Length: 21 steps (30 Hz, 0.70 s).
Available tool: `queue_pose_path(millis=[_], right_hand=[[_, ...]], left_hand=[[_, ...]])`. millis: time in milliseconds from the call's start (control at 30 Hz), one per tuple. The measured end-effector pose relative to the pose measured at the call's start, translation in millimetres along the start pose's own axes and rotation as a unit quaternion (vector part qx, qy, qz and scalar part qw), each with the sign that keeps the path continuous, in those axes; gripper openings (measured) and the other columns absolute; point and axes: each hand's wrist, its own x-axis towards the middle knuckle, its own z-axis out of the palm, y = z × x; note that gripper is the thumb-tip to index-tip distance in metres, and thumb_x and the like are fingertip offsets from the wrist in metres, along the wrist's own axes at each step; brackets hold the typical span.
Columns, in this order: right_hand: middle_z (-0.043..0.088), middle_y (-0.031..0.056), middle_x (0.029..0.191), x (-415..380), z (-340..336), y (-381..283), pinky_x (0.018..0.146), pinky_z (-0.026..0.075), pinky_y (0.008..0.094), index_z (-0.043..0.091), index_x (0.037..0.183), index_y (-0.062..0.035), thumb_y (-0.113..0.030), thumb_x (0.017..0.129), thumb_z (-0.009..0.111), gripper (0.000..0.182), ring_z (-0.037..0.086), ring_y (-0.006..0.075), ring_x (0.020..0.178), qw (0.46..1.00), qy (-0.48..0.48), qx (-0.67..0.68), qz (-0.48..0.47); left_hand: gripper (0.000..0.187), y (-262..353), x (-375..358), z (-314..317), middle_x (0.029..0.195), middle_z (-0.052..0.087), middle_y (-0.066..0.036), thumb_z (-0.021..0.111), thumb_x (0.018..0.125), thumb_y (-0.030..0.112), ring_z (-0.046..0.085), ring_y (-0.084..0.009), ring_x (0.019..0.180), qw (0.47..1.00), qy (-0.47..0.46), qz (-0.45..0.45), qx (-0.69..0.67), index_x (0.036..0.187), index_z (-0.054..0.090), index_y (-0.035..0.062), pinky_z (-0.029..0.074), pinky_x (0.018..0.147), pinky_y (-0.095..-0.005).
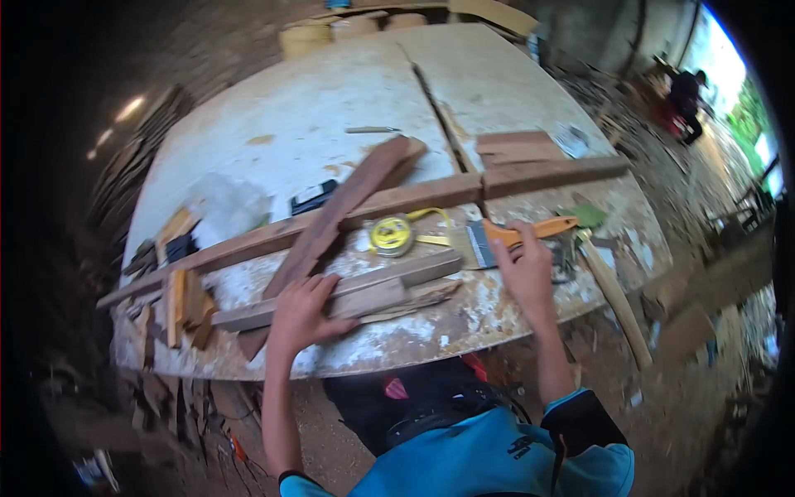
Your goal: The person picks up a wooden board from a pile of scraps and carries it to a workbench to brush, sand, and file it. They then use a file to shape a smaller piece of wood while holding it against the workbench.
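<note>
Blue sleeves [497,455] low; left hand [300,315] lies released on the wood strip [356,294], right hand [523,267] grasps the brush [505,236]. Unpinned, that strip could skid off the tabletop [331,108].

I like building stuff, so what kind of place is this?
Probably a woodworking shop. Wood planks lie on a paint-stained workbench, with a yellow tape measure between them. The right hand is at a paintbrush, and the left hand presses on a plank.
</note>
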Motion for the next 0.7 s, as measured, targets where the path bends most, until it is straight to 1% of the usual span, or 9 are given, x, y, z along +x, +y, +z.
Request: queue_pose_path(millis=[100, 200, 300, 400, 433, 533, 567, 600, 700], right_hand=[[0.063, 0.0166, 0.087, 21, -8, -8, 0.057, 0.048, 0.0317, 0.053, 0.108, -0.0045, -0.011, 0.082, 0.065, 0.03, 0.063, 0.0233, 0.072, 0.978, 0.115, 0.026, -0.173], [0.058, 0.0183, 0.104, 32, -15, -27, 0.061, 0.048, 0.0279, 0.035, 0.119, -0.0061, -0.004, 0.083, 0.063, 0.046, 0.061, 0.0182, 0.084, 0.965, 0.133, 0.139, -0.178], [0.055, 0.0187, 0.108, 35, -17, -41, 0.063, 0.048, 0.026, 0.02, 0.119, -0.0085, 0.0, 0.084, 0.062, 0.056, 0.06, 0.0173, 0.087, 0.928, 0.062, 0.224, -0.291], [0.055, 0.0194, 0.11, 32, -12, -50, 0.065, 0.048, 0.0243, 0.019, 0.113, -0.0085, 0.002, 0.084, 0.06, 0.052, 0.061, 0.017, 0.087, 0.927, 0.012, 0.179, -0.33], [0.059, 0.0177, 0.109, 29, -7, -54, 0.067, 0.048, 0.0254, 0.022, 0.113, -0.0074, -0.001, 0.084, 0.062, 0.05, 0.062, 0.0166, 0.089, 0.919, 0.002, 0.211, -0.334], [0.062, 0.0152, 0.107, 20, -9, -62, 0.08, 0.049, 0.0273, 0.027, 0.116, -0.0055, 0.002, 0.084, 0.06, 0.046, 0.061, 0.0175, 0.096, 0.949, -0.051, 0.242, -0.196], [0.063, 0.0138, 0.106, 20, -9, -64, 0.085, 0.049, 0.0291, 0.036, 0.117, -0.0029, 0.001, 0.084, 0.06, 0.041, 0.06, 0.0185, 0.1, 0.943, -0.058, 0.284, -0.162], [0.062, 0.0118, 0.107, 19, -9, -69, 0.088, 0.047, 0.0283, 0.045, 0.115, -0.0021, -0.001, 0.085, 0.061, 0.034, 0.059, 0.017, 0.101, 0.931, -0.052, 0.339, -0.124], [0.062, 0.0107, 0.108, 24, 4, -62, 0.091, 0.044, 0.0272, 0.053, 0.109, -0.0022, -0.003, 0.086, 0.061, 0.024, 0.057, 0.0159, 0.103, 0.921, 0.095, 0.329, -0.186]], left_hand=[[0.072, 3, 9, 4, 0.092, 0.062, -0.014, 0.075, 0.058, 0.052, 0.06, -0.0313, 0.088, 1.0, 0.016, -0.006, 0.0, 0.109, 0.059, 0.0039, 0.046, 0.077, -0.0404], [0.073, 7, 14, 14, 0.092, 0.063, -0.014, 0.074, 0.059, 0.055, 0.06, -0.0314, 0.087, 0.997, 0.069, -0.016, 0.0, 0.109, 0.06, 0.0043, 0.047, 0.075, -0.0411], [0.071, 8, 16, 20, 0.092, 0.063, -0.014, 0.073, 0.06, 0.056, 0.06, -0.0315, 0.086, 0.995, 0.096, -0.015, -0.004, 0.107, 0.061, 0.0047, 0.047, 0.074, -0.04], [0.071, 6, 11, 24, 0.095, 0.064, -0.014, 0.075, 0.059, 0.053, 0.061, -0.0307, 0.086, 0.993, 0.121, -0.008, -0.009, 0.11, 0.061, 0.0049, 0.047, 0.076, -0.04], [0.071, 7, 10, 24, 0.094, 0.064, -0.014, 0.075, 0.059, 0.053, 0.061, -0.0309, 0.085, 0.992, 0.126, -0.004, -0.016, 0.109, 0.061, 0.005, 0.047, 0.075, -0.0399], [0.068, 10, 21, 19, 0.09, 0.063, -0.015, 0.076, 0.059, 0.051, 0.061, -0.0312, 0.082, 0.987, 0.155, 0.022, -0.042, 0.109, 0.061, 0.0053, 0.048, 0.071, -0.0396], [0.068, 13, 28, 16, 0.088, 0.063, -0.015, 0.076, 0.059, 0.049, 0.061, -0.0312, 0.081, 0.984, 0.168, 0.032, -0.057, 0.108, 0.061, 0.0053, 0.048, 0.07, -0.0396], [0.067, 17, 36, 15, 0.087, 0.063, -0.015, 0.077, 0.06, 0.048, 0.061, -0.0313, 0.08, 0.98, 0.183, 0.039, -0.073, 0.108, 0.061, 0.0053, 0.048, 0.069, -0.0396], [0.064, 25, 71, 17, 0.085, 0.061, -0.016, 0.077, 0.059, 0.044, 0.061, -0.0326, 0.078, 0.969, 0.225, 0.093, -0.053, 0.107, 0.06, 0.0049, 0.047, 0.067, -0.0409]])
